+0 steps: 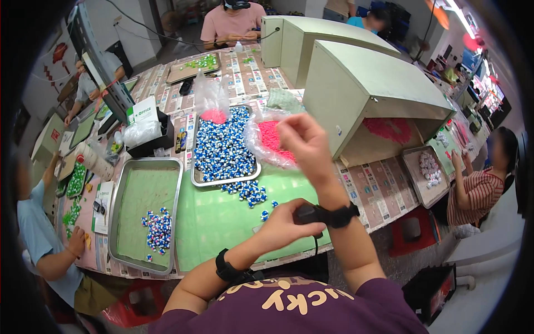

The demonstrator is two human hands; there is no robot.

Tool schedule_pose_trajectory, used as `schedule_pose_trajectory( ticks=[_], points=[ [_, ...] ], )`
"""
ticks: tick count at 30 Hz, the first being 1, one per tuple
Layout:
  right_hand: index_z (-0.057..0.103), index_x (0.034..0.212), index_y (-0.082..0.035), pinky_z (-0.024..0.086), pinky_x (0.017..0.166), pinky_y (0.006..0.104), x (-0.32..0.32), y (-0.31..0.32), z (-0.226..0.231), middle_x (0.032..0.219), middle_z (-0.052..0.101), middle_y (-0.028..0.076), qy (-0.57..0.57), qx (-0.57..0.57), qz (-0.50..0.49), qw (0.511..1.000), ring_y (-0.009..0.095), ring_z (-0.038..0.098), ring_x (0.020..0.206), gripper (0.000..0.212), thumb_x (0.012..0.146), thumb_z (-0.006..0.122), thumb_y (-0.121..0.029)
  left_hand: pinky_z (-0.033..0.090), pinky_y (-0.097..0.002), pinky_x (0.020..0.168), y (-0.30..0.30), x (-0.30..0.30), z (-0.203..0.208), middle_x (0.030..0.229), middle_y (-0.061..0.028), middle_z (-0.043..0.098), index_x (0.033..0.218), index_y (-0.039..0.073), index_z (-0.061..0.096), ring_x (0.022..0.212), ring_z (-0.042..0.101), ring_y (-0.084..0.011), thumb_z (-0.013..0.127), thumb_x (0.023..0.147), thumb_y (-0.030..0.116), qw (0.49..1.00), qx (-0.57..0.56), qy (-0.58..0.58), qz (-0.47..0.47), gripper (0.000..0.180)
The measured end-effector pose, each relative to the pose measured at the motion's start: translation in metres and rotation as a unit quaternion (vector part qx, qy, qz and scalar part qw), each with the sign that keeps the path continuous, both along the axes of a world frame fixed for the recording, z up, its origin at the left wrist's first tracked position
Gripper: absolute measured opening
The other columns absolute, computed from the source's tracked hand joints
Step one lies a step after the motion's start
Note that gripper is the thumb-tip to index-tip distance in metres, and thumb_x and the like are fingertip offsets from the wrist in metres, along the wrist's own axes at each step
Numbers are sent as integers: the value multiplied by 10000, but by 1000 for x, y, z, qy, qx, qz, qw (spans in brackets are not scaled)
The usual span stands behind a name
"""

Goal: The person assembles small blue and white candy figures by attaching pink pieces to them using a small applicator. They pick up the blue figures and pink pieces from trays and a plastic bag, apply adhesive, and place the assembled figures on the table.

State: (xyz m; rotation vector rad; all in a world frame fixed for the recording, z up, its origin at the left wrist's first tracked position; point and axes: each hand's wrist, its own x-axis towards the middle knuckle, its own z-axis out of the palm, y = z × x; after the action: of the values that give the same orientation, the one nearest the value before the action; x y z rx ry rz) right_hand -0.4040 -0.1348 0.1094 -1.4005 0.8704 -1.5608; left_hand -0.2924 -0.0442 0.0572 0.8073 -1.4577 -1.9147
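Observation:
My left hand (281,225) reaches across my body. Its thumb and fingers close around a black box-shaped device (307,214) strapped to my right wrist. Raised over the table, my right hand (306,145) has its fingers curled in, and nothing shows in them. Behind it lies a clear plastic bag of small pink pieces (271,136). To the left, a metal tray (193,179) is heaped with small blue-and-white pieces (225,145). Several more of these (250,193) are spilled on the green mat (214,228) in front of the tray.
A larger tray (125,195) at left holds some blue, white and pink pieces (157,228). A pale cabinet (356,89) with an open front stands at right, pink pieces (389,129) inside. A black box (153,146) sits behind the larger tray. Other people sit around the table.

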Motion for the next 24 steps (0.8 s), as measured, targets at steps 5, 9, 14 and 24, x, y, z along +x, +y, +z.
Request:
schedule_pose_trajectory(
  ticks=[5, 9, 14, 24],
  points=[
    [575, 1016, -8, 439, 615, 215, -20, 5, 20, 754, 574, 9, -133, -19, -42, 990, 75, 533, 657, 98, 956, 595, -82, 537, -297, 801, 2, 0, 20, 993, -103, 679, 1189, -37, 534, 903, 673, -156, 776, 844, 219, 990, -56, -94, -86, 493],
    [579, 986, -7, 437, 611, 205, -13, 17, 23, 787, 587, 4, -28, -21, -33, 999, 64, 543, 669, 80, 953, 602, -76, 549, -325, 794, -6, 16, 26, 1069, -175, 657, 1249, -21, 502, 947, 677, -218, 761, 850, 340, 978, -133, -137, -85, 597],
    [587, 967, -8, 435, 591, 198, -54, 32, 7, 795, 604, 3, 45, 14, -22, 999, 62, 559, 670, 83, 943, 624, -77, 530, -272, 792, -76, 84, 29, 1011, -48, 644, 1216, 44, 551, 907, 638, -118, 672, 933, 164, 983, -158, -17, 98, 331],
    [542, 948, -61, 414, 640, 234, -92, 57, -77, 711, 538, 9, -202, 213, 26, 956, 94, 506, 642, 74, 977, 548, -128, 517, -241, 667, -270, 178, 73, 907, -57, 697, 1054, 44, 613, 755, 652, -104, 614, 940, 256, 896, -218, -262, 283, 241]
  ],
)
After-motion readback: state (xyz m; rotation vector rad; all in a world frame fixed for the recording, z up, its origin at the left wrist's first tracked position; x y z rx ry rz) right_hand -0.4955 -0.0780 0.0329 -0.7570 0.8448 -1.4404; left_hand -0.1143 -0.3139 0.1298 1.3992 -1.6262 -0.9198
